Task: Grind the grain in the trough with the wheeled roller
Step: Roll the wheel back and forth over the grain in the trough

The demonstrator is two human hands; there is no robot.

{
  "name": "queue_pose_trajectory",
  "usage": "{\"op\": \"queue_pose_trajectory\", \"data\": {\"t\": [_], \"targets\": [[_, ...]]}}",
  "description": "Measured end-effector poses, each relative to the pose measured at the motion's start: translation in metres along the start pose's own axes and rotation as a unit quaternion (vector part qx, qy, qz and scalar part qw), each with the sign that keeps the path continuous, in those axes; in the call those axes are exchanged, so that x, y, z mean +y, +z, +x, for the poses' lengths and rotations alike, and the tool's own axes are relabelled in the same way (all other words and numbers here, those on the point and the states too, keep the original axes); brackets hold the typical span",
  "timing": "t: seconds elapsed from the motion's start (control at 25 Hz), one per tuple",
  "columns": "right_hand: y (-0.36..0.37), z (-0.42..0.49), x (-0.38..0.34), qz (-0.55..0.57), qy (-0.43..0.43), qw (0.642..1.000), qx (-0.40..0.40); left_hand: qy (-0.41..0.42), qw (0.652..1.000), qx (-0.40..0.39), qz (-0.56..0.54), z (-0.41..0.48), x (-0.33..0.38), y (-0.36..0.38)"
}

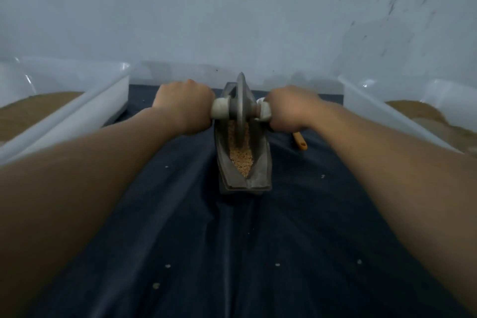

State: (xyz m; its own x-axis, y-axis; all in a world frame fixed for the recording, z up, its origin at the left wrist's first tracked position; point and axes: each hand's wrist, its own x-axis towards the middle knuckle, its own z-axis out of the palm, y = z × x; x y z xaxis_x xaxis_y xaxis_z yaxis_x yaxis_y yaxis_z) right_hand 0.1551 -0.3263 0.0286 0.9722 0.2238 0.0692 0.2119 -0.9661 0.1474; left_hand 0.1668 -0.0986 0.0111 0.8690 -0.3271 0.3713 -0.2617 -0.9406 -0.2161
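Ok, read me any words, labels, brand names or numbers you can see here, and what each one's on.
None. No word, number or sign shows on the trough, the roller, the left tub, the right tub or the dark cloth; the picture is slightly blurred.

My only camera rides on my head, facing forward and down along both forearms, across the dark cloth (232, 253) to the pale wall (206, 8) at its far edge. Wide-angled and close, it centres my left hand (184, 104) and right hand (290, 108) gripping the wheeled roller (241, 108).
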Motion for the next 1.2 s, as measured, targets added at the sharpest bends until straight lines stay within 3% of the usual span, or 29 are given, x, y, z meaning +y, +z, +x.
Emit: {"op": "queue_pose_trajectory", "data": {"t": [0.08, 0.2, 0.32, 0.44, 0.56, 0.68, 0.8, 0.96, 1.04, 1.2], "targets": [[-0.005, -0.013, -0.003, 0.007, -0.008, 0.999, -0.036, 0.016, 0.993, -0.115, -0.027, -0.008, 0.001, -0.02], [-0.016, -0.019, -0.008, 0.001, -0.031, 0.996, -0.087, 0.029, 0.955, -0.275, -0.105, -0.012, -0.003, -0.038], [-0.012, -0.011, -0.005, 0.005, -0.033, 0.995, -0.09, 0.011, 0.937, -0.318, -0.141, 0.001, -0.004, -0.032], [0.008, 0.008, 0.007, -0.001, -0.018, 1.0, 0.002, 0.026, 0.968, -0.238, -0.076, 0.026, -0.002, -0.016], [0.025, 0.034, 0.02, -0.002, 0.014, 0.991, 0.13, 0.041, 0.997, -0.067, -0.02, 0.051, -0.009, 0.002], [0.039, 0.051, 0.026, -0.005, 0.045, 0.972, 0.231, 0.04, 0.997, 0.056, 0.042, 0.063, -0.012, 0.018], [0.045, 0.052, 0.024, 0.003, 0.053, 0.964, 0.261, 0.038, 0.993, 0.09, 0.064, 0.064, -0.01, 0.023], [0.035, 0.029, 0.016, -0.005, 0.023, 0.979, 0.203, 0.03, 0.998, 0.054, 0.034, 0.043, -0.005, 0.012], [0.02, 0.011, 0.008, -0.032, 0.002, 0.988, 0.152, 0.025, 1.0, -0.017, -0.004, 0.021, -0.005, 0.002], [-0.015, -0.028, -0.004, -0.011, -0.032, 0.999, -0.038, 0.038, 0.979, -0.19, -0.068, -0.013, -0.003, -0.027]]}}
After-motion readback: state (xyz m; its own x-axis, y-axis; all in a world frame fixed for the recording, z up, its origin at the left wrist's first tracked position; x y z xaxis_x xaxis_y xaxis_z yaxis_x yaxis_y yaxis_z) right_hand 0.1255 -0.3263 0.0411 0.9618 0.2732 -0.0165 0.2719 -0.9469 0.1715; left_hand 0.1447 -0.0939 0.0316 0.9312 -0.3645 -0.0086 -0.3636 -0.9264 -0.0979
